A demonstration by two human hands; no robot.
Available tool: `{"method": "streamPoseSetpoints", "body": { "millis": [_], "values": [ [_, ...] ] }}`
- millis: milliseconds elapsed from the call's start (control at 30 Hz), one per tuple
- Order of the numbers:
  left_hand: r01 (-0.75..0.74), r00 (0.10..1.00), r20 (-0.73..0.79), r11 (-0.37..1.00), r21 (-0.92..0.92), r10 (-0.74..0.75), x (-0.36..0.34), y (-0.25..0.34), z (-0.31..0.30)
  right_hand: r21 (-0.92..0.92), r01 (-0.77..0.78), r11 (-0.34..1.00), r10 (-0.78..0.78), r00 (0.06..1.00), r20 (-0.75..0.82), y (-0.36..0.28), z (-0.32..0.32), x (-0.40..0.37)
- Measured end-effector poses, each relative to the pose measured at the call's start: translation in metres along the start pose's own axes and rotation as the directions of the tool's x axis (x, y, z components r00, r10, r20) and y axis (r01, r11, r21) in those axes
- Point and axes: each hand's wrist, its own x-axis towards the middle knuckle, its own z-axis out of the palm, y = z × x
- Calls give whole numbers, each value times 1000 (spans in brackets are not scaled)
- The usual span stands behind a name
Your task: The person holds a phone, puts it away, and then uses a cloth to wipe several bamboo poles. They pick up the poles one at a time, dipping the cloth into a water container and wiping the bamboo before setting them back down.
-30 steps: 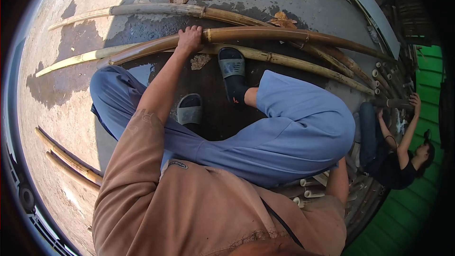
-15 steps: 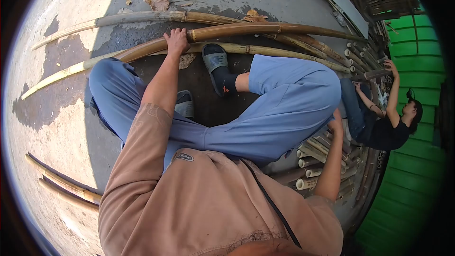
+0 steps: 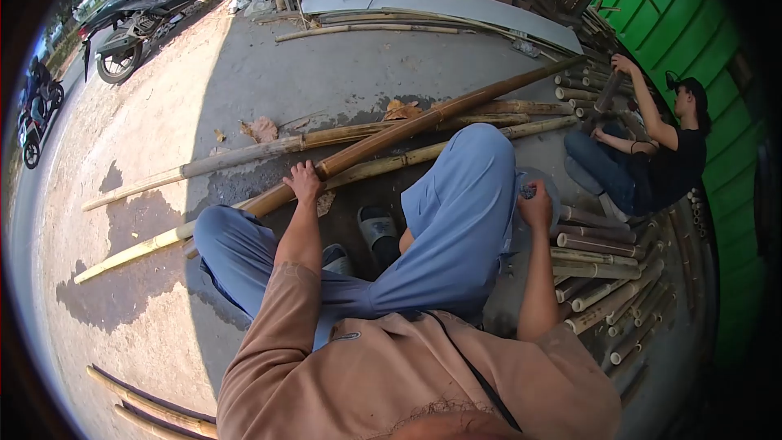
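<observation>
1. The pale bamboo pole [image 3: 195,168] is lying loose on the concrete just beyond the left knee. Being round, it could roll under a shifting foot.
2. The left hand [image 3: 305,182] is curling its fingers over the long brown bamboo pole [image 3: 423,121], clamping it from above. This pole is slanting from beside the left knee toward the far right. With one hand pressing near one end only, it could twist or slide free, and split fibres could cut the bare palm.
3. The sandalled foot [image 3: 376,228] is sitting near that pole, so a slipping pole could catch open toes.
4. The right hand [image 3: 535,205] is closing into a fist around a small object [image 3: 528,191] beside the right knee; I cannot tell what it is.
5. The cut bamboo lengths [image 3: 599,269] are lying unsecured beside the right arm and could roll.
6. The co-worker [image 3: 660,143] is sitting near the brown pole's far end, so a swing could strike them.
</observation>
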Motion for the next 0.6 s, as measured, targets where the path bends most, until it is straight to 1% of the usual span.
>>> {"method": "streamPoseSetpoints", "body": {
  "millis": [67, 100, 133, 167, 200, 267, 300, 367, 467, 533, 600],
  "values": [
    [32, 998, 49, 999, 4, -32, 7, -4, 8, 56, 3, 998, -2, 1000, -17, 3, 2, 3],
    [24, 999, 23, 1000, 9, -24, 14, -9, 27, 74, 62, 995, -57, 997, -58, 21, 15, 14],
    [18, 1000, 3, 1000, 19, -18, 17, -16, 39, 125, 84, 989, -72, 992, -100, 35, 25, 24],
    [8, 1000, 14, 1000, 26, -8, 14, -18, 36, 118, 1, 993, 12, 993, -116, 30, 21, 26],
    [-4, 1000, 23, 999, 34, 3, 13, -15, 33, 142, -31, 989, 50, 990, -134, 28, 18, 30],
    [3, 1000, -11, 1000, 4, -3, 2, -8, 15, 223, -15, 975, 65, 974, -216, 53, 29, 57],
    [0, 1000, 8, 1000, 4, 0, -2, -6, 6, 262, -30, 965, 91, 970, -226, 59, 29, 71],
    [-2, 999, 35, 1000, -12, 2, -4, -2, -4, 287, 62, 956, 31, 951, -308, 50, 15, 89],
    [13, 1000, 24, 999, -45, -12, 2, -3, 1, 271, 229, 935, -67, 863, -500, -2, -5, 130],
    [20, 1000, 16, 999, -35, -20, 1, -2, 6, 316, 336, 888, -150, 859, -490, -48, -15, 160],
    [24, 1000, 8, 999, -35, -24, 5, -5, 15, 373, 461, 805, -293, 856, -426, -110, -23, 175]
  ]
}}
